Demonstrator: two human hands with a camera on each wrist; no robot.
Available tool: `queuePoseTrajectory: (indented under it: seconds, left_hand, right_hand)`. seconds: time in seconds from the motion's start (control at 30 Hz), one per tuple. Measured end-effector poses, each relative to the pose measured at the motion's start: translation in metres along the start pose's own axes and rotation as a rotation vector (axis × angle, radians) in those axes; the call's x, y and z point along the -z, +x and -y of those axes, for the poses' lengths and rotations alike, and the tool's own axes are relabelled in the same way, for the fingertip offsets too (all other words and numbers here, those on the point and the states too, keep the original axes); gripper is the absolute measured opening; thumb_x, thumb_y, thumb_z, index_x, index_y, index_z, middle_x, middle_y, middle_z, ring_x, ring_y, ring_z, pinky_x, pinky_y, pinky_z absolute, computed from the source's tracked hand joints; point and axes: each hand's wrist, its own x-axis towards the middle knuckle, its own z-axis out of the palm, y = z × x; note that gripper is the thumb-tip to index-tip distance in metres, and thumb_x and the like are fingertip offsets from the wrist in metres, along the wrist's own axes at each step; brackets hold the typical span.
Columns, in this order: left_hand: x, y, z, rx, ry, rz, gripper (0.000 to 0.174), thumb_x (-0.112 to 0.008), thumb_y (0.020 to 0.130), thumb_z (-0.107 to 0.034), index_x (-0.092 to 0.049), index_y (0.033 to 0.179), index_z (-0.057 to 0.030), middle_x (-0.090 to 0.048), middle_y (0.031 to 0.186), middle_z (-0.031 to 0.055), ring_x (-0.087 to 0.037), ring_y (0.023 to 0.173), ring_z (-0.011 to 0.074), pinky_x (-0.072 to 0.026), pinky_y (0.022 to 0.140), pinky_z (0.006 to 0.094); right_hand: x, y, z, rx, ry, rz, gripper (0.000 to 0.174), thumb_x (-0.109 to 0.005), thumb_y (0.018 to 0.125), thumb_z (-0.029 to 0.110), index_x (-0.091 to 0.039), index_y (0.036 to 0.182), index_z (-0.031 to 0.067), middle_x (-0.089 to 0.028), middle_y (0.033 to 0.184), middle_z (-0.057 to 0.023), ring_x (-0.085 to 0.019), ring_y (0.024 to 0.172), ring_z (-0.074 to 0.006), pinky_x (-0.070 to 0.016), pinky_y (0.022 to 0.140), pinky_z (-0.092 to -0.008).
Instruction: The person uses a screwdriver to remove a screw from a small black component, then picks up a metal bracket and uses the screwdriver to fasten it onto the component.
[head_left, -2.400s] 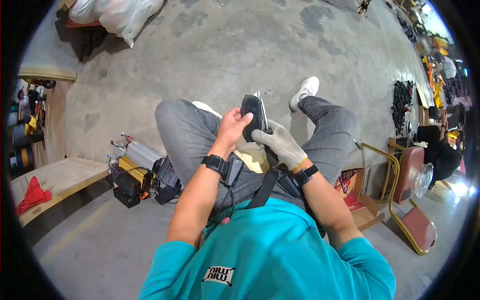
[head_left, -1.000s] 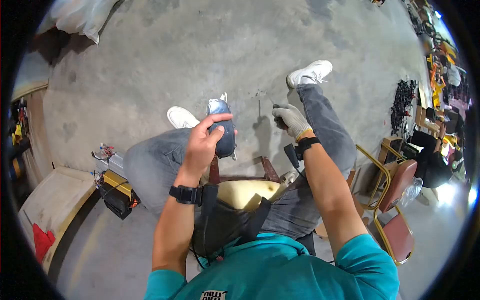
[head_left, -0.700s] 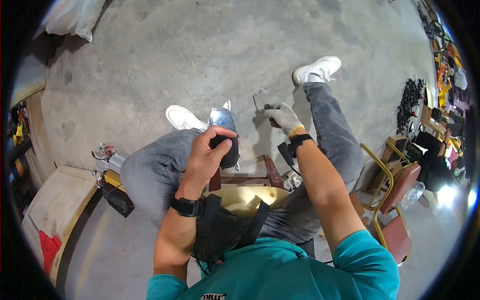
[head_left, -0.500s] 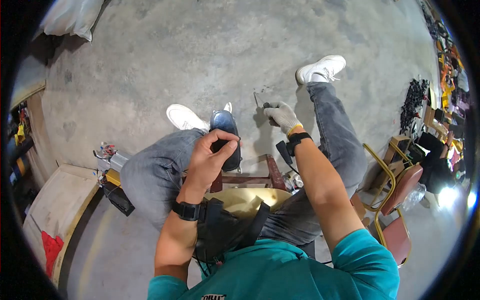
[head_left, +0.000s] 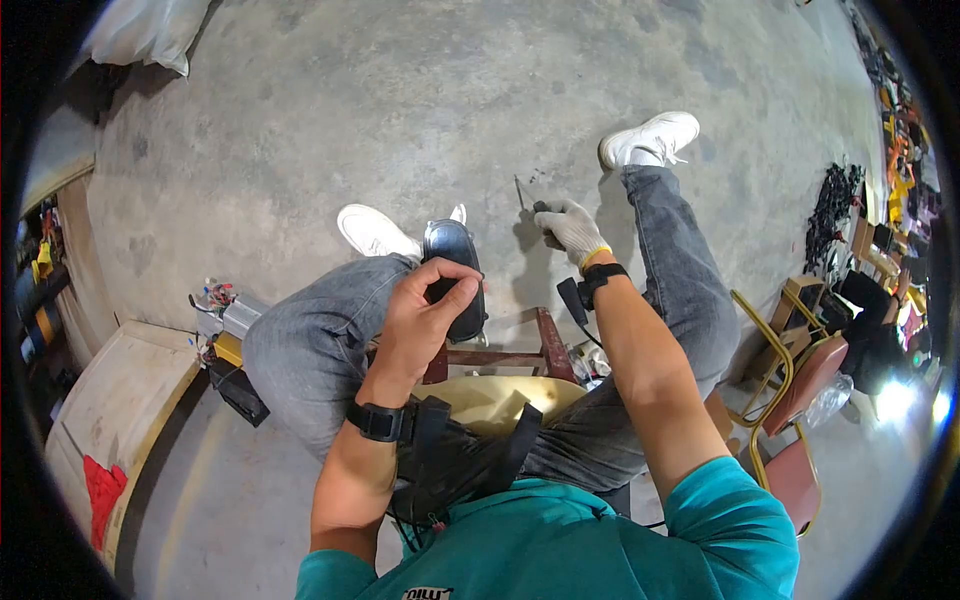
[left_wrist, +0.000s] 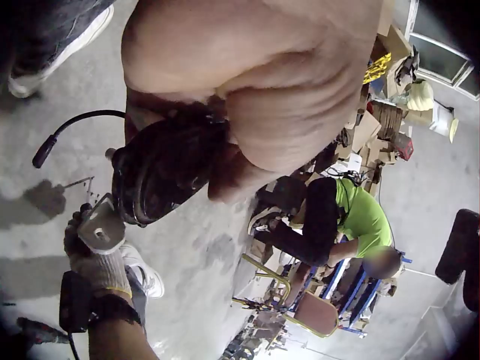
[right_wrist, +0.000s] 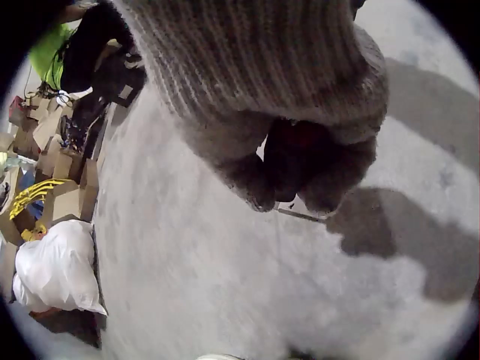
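In the head view, my bare left hand [head_left: 415, 315] holds a black oval object [head_left: 450, 245] with a glossy face above the left thigh, thumb and forefinger meeting at its edge. The left wrist view shows this black object [left_wrist: 161, 169] from the side, partly covered by the hand. My gloved right hand [head_left: 575, 232] is apart from it, to the right, its fingers curled round a small dark handle [head_left: 541, 207]. From the right wrist view, the dark handle [right_wrist: 285, 161] sits between the gloved fingers. A thin dark line shows near it; shaft or shadow, I cannot tell.
A pale stool seat [head_left: 490, 400] lies between the thighs. At left stand electronic boxes [head_left: 240, 318] and a wooden board [head_left: 120, 385] with a red cloth [head_left: 103, 490]. Gold-framed chairs [head_left: 805, 385] stand at right. Another person [left_wrist: 356, 221] in a green top bends down in the background.
Both hands were together at the black object; the right has since moved away to the right, and the small dark handle now shows in it. The left hand has shifted left and lower with the object.
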Motion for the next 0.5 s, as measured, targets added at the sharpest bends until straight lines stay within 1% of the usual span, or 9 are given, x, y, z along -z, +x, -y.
queuePoseTrajectory:
  seconds: [0.07,0.17,0.2,0.27,0.3,0.37,0.5]
  left_hand:
    - [0.000,0.001,0.000,0.000,-0.001,-0.004,0.010,-0.066,0.098,-0.011,-0.067,0.105,-0.0034,-0.073,0.098,0.0084,-0.067,0.088,0.0121,-0.0558,0.080,0.0283]
    - [0.001,0.002,0.004,-0.004,0.008,-0.008,0.010,-0.065,0.098,-0.011,-0.067,0.104,-0.0034,-0.072,0.097,0.0077,-0.067,0.089,0.0126,-0.0551,0.081,0.0289]
    - [0.002,0.003,0.006,-0.024,0.010,0.001,0.011,-0.065,0.098,-0.011,-0.068,0.105,-0.0033,-0.072,0.097,0.0076,-0.066,0.089,0.0127,-0.0550,0.081,0.0290]
    - [0.004,0.003,0.008,-0.043,0.014,0.011,0.011,-0.065,0.099,-0.011,-0.068,0.105,-0.0031,-0.072,0.098,0.0075,-0.066,0.090,0.0127,-0.0550,0.081,0.0292]
    - [0.003,0.001,0.004,-0.022,0.020,0.005,0.011,-0.065,0.099,-0.011,-0.068,0.106,-0.0029,-0.072,0.098,0.0076,-0.067,0.090,0.0129,-0.0550,0.081,0.0294]
    - [0.002,0.002,0.002,-0.008,0.026,0.001,0.012,-0.065,0.098,-0.011,-0.068,0.106,-0.0027,-0.072,0.098,0.0077,-0.067,0.090,0.0131,-0.0550,0.082,0.0296]
    - [0.001,0.002,0.004,-0.007,0.033,-0.004,0.013,-0.065,0.098,-0.011,-0.067,0.108,-0.0020,-0.072,0.098,0.0082,-0.067,0.090,0.0132,-0.0552,0.082,0.0295]
  right_hand:
    - [0.001,-0.002,0.001,-0.016,-0.003,-0.016,0.040,-0.073,0.076,0.017,-0.066,0.109,-0.0039,-0.062,0.076,-0.0055,-0.058,0.062,-0.0126,-0.0485,0.054,-0.0277]
    - [0.000,-0.007,0.004,0.015,-0.007,-0.050,0.039,-0.072,0.077,0.016,-0.066,0.109,-0.0041,-0.062,0.076,-0.0049,-0.057,0.061,-0.0120,-0.0476,0.054,-0.0274]
    - [0.001,-0.005,0.005,0.020,-0.005,-0.048,0.039,-0.072,0.077,0.016,-0.066,0.109,-0.0041,-0.062,0.076,-0.0049,-0.057,0.061,-0.0120,-0.0476,0.054,-0.0274]
    - [0.005,-0.003,0.003,-0.001,-0.042,0.033,0.039,-0.072,0.077,0.016,-0.066,0.110,-0.0042,-0.062,0.080,-0.0051,-0.058,0.063,-0.0121,-0.0488,0.056,-0.0273]
    - [0.004,-0.006,0.000,-0.006,-0.038,0.033,0.039,-0.072,0.077,0.016,-0.066,0.110,-0.0042,-0.062,0.080,-0.0051,-0.058,0.063,-0.0121,-0.0488,0.056,-0.0273]
    - [0.004,-0.007,0.001,0.016,-0.028,-0.036,0.040,-0.072,0.078,0.015,-0.066,0.111,-0.0046,-0.062,0.082,-0.0052,-0.058,0.063,-0.0121,-0.0495,0.057,-0.0274]
    - [0.006,-0.017,0.007,0.025,0.021,0.013,0.042,-0.072,0.078,0.016,-0.065,0.113,-0.0054,-0.062,0.081,-0.0051,-0.058,0.063,-0.0123,-0.0497,0.057,-0.0273]
